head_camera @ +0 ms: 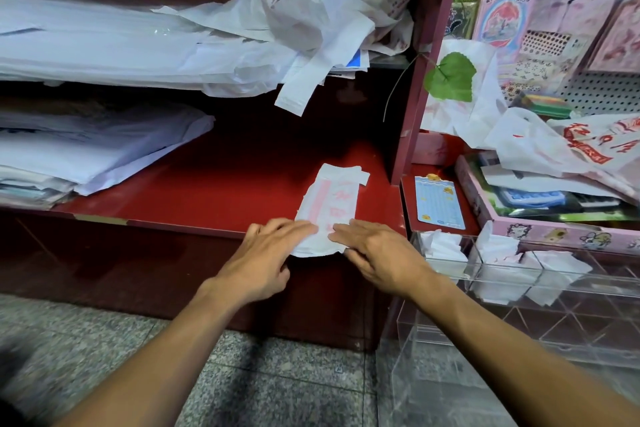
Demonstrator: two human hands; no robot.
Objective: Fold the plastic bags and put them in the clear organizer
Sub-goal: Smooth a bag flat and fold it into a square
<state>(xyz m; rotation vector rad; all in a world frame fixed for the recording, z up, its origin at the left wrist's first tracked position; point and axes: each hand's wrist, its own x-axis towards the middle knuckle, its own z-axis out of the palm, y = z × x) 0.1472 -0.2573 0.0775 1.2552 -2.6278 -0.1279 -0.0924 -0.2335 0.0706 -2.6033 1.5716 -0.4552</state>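
The limp, slippery plastic bag (330, 208) is pressed flat by the left hand (268, 253) and right hand (375, 253), fingers straight; its near edge is best pinched.

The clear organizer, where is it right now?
In the head view the clear organizer sits at the lower right, just right of the right hand and below the pink box; folded white bags already lie in its compartments.

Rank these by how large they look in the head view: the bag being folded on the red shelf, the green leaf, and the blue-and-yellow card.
1. Bag being folded, largest, though both hands cover its near end.
2. Green leaf.
3. Blue-and-yellow card.
Leaf and card look close in size; that order is unsure.
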